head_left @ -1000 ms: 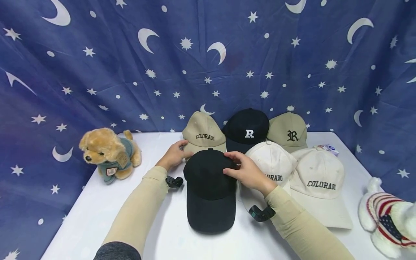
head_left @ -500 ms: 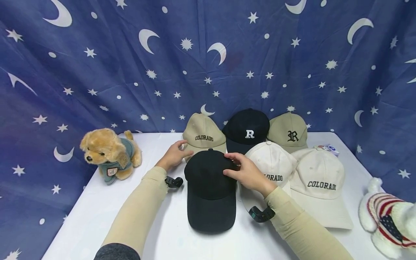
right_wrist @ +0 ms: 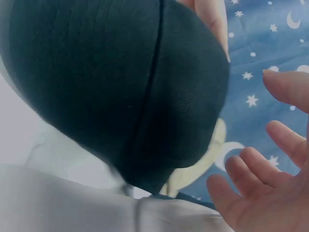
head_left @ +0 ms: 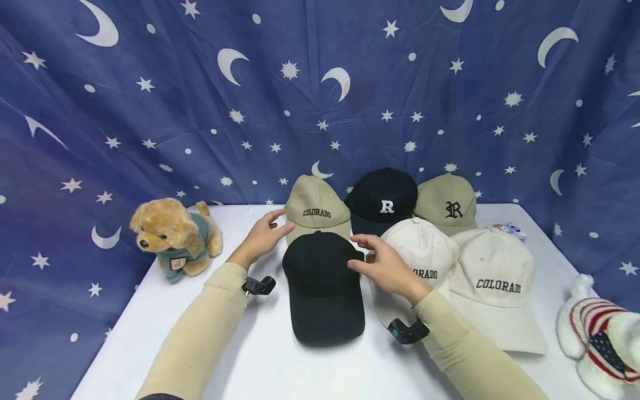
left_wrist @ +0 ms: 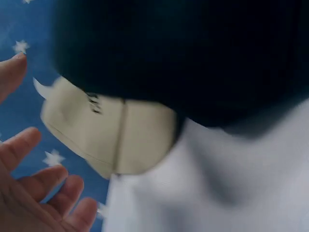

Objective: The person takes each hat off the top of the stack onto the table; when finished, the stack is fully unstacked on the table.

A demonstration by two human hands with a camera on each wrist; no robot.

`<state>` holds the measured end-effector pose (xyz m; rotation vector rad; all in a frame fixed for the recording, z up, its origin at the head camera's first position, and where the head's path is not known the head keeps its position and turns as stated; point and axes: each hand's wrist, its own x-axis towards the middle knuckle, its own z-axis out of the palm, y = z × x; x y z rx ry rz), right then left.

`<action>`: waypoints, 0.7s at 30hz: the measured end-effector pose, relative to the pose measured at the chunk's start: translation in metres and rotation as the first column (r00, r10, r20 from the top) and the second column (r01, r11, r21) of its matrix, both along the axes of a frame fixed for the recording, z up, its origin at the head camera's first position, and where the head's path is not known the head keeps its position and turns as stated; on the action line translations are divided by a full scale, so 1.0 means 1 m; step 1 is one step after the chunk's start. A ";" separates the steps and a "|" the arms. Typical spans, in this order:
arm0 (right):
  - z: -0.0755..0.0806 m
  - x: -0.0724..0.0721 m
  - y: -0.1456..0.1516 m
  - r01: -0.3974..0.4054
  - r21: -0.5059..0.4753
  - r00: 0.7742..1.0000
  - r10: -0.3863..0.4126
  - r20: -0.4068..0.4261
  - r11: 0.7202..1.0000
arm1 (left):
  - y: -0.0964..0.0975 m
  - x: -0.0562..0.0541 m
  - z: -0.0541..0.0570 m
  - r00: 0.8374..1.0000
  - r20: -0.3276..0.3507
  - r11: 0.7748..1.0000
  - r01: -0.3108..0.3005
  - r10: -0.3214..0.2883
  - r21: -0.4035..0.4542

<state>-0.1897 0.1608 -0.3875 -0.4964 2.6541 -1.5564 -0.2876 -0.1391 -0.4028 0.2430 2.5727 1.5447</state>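
A plain black cap (head_left: 322, 283) sits front and centre on the white table, its brim toward me. My left hand (head_left: 262, 236) is just left of its crown, fingers spread and holding nothing. In the left wrist view a gap shows between those fingers (left_wrist: 41, 181) and the cap. On the other side my right hand (head_left: 387, 266) has its thumb and fingers loosely bent beside the crown. The right wrist view shows its fingers (right_wrist: 256, 169) apart from the black fabric. Directly behind stands a beige COLORADO cap (head_left: 317, 203), its brim partly hidden.
A navy R cap (head_left: 382, 191) and a khaki R cap (head_left: 447, 197) stand at the back. Two cream COLORADO caps (head_left: 417, 244) overlap to the right. A plush dog (head_left: 175, 233) sits left, a white plush toy (head_left: 595, 339) right. A starry curtain (head_left: 280, 100) hangs behind.
My left hand has drawn back a little to the left, away from the black cap. The black cap's brim edge sits slightly higher in view. My right hand stays almost in place.
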 end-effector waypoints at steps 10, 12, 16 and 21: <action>0.023 0.005 0.012 -0.030 0.003 0.992 0.030 -0.120 1.000 | -0.001 0.027 0.053 0.989 -0.140 0.990 0.017 -0.038 -0.143; 0.026 0.006 0.017 -0.026 0.020 0.990 0.029 -0.136 0.999 | 0.000 0.032 0.062 0.984 -0.169 0.981 0.012 -0.046 -0.194; 0.032 0.008 0.028 -0.005 0.065 0.984 0.016 -0.175 0.998 | 0.001 0.044 0.077 0.972 -0.227 0.964 0.002 -0.065 -0.268; 0.041 0.011 0.042 0.036 0.132 0.968 -0.002 -0.249 0.991 | 0.005 0.057 0.088 0.945 -0.311 0.942 -0.012 -0.098 -0.334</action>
